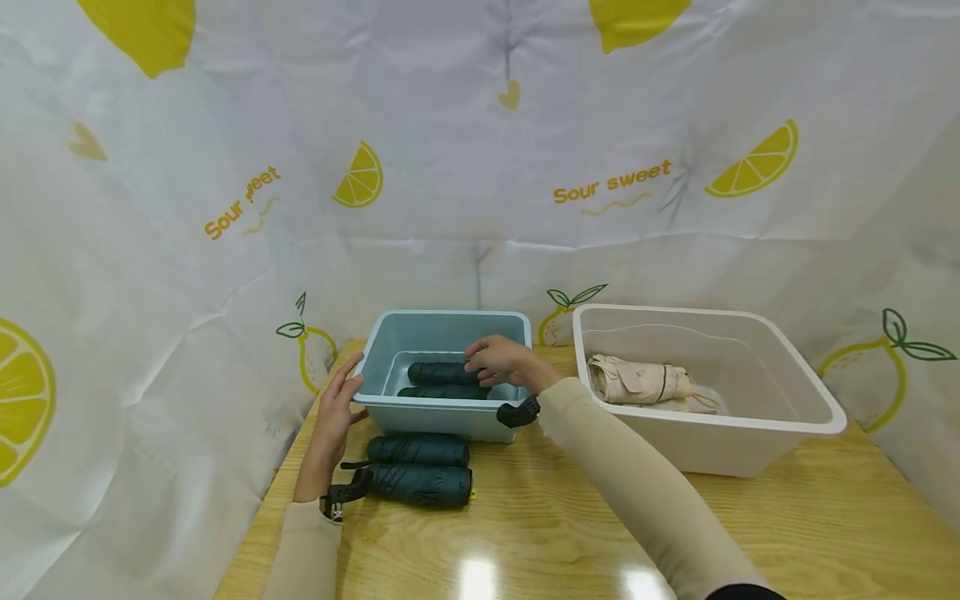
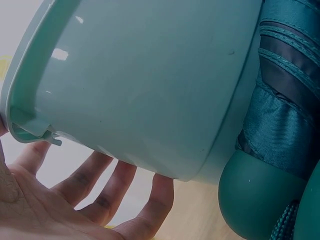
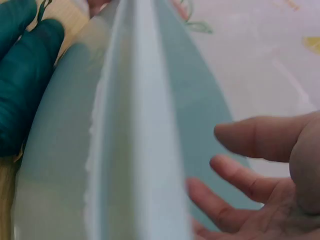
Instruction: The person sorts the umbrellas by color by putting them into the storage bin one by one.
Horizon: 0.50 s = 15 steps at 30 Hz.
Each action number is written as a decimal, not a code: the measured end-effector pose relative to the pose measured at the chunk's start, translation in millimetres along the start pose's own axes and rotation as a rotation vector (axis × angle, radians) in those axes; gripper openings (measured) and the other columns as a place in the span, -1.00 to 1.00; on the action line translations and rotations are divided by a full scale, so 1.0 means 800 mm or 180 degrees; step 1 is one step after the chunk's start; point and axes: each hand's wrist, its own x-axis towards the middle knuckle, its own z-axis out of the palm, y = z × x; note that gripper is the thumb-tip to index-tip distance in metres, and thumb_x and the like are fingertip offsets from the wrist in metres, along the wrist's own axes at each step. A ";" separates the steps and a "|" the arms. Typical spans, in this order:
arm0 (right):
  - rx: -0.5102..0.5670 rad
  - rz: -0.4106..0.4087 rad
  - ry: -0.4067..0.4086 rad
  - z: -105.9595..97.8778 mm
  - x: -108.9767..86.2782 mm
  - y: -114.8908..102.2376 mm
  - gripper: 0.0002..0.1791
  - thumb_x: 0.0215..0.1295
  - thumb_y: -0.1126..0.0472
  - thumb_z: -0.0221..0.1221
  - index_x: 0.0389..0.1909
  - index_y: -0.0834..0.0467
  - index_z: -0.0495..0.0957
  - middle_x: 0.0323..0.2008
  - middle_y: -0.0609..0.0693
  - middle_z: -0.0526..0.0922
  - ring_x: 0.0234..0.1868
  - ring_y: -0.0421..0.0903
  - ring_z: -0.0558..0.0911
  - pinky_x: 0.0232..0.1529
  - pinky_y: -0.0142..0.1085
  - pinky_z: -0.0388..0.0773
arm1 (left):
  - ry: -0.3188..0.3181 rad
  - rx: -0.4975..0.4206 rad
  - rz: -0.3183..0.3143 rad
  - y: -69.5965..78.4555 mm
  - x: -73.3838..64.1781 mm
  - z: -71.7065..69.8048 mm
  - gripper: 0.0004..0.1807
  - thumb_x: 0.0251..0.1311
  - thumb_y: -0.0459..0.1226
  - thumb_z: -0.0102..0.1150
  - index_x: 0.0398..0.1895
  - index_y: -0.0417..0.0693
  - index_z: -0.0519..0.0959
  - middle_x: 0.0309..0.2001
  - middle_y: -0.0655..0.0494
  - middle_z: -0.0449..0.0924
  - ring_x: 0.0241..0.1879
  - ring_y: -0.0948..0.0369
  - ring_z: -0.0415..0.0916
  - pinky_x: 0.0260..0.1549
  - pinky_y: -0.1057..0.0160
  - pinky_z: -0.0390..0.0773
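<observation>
A light blue plastic bin stands on the table with two dark green folded umbrellas lying side by side in it. My left hand rests against the bin's left side, its spread fingers touching the outer wall in the left wrist view. Over the bin's right part is my right hand, near the right end of the umbrellas. Its fingers are loosely extended and hold nothing in the right wrist view. Two more green folded umbrellas lie on the table in front of the bin.
To the right stands a larger white bin holding a cream folded umbrella at its left end. Both bins sit on a wooden table. A lemon-print sheet hangs behind and along the sides.
</observation>
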 end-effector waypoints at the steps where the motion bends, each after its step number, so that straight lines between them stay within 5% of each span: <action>1: 0.0010 -0.0082 -0.0020 -0.001 -0.004 -0.001 -0.52 0.49 0.33 0.11 0.38 0.30 0.37 0.37 0.29 0.41 0.37 0.31 0.43 0.35 0.07 0.46 | -0.0002 -0.0004 -0.0002 0.000 0.000 0.000 -0.45 0.61 -0.04 -0.13 0.60 0.26 0.21 0.66 0.11 -0.08 0.53 -0.06 0.08 0.27 -0.47 0.29; 15: 0.0368 -0.1456 -0.0141 0.011 -0.068 0.004 -0.77 0.56 0.27 0.06 0.12 0.26 0.50 -0.08 0.10 0.65 -0.05 0.07 0.69 0.12 -0.07 0.65 | -0.0018 0.0039 0.0001 -0.001 0.000 0.001 -0.44 0.62 -0.04 -0.15 0.61 0.29 0.17 0.62 0.00 0.04 0.51 -0.08 0.14 0.29 -0.43 0.30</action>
